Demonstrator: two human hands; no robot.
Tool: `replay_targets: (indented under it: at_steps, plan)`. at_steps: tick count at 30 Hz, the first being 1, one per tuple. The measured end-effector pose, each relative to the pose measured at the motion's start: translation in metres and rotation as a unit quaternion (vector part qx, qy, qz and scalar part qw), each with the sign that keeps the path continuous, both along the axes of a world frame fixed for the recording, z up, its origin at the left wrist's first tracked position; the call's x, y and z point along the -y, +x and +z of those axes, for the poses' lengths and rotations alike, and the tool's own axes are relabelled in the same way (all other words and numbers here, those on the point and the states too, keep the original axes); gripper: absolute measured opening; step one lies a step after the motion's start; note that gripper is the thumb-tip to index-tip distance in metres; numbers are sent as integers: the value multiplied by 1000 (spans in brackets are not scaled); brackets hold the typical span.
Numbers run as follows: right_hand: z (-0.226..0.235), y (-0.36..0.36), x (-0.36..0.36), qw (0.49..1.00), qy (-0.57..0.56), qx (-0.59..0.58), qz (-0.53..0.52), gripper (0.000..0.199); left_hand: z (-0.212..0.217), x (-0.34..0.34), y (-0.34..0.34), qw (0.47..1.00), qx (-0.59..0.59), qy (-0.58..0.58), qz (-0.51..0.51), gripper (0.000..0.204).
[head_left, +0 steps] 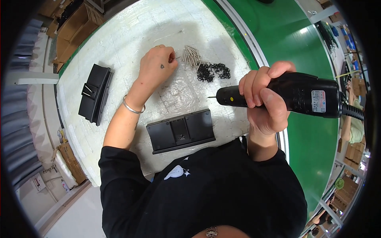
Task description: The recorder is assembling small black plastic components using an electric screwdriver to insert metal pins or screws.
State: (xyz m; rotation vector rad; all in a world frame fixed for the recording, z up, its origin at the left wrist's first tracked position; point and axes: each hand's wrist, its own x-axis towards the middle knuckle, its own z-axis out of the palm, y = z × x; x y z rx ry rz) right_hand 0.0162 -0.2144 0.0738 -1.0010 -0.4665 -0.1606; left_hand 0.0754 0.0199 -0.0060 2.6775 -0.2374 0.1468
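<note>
My right hand [266, 95] is wrapped round a black electric screwdriver [309, 95], held level above the table's right side with its thin bit pointing left. Fingers pinched together, my left hand [158, 63] is beside a pile of silver metal pins [191, 57]. Something thin shows at its fingertips, too small to name. Just below the pins lies a heap of small black screws [212, 72]. Nearest my body rests a black plastic panel [180, 131] with a raised middle section, touched by neither hand.
On the left of the white film-covered table [123, 51] stands another black part [94, 95] with two silver pins on it. A green conveyor belt [309, 158] with a metal rail runs along the right. Cardboard boxes [75, 31] sit beyond the far left edge.
</note>
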Motion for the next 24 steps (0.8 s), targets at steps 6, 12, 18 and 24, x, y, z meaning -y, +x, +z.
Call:
replay_targets:
  at_steps: [6,12,18,24]
  plan:
    - [4,-3,7,1000,-3,-11,26,34,23,-11,-45,955,-104,-277,-13,11]
    - [12,-19,0,993,-54,30,98,30,40,-10,-117,969,-41,-242,-27,16]
    - [4,-23,-21,972,-98,56,208,36,25,-10,-168,982,68,-172,-27,19]
    - [5,-28,-36,966,-112,60,226,36,14,-4,-175,984,79,-162,-8,20]
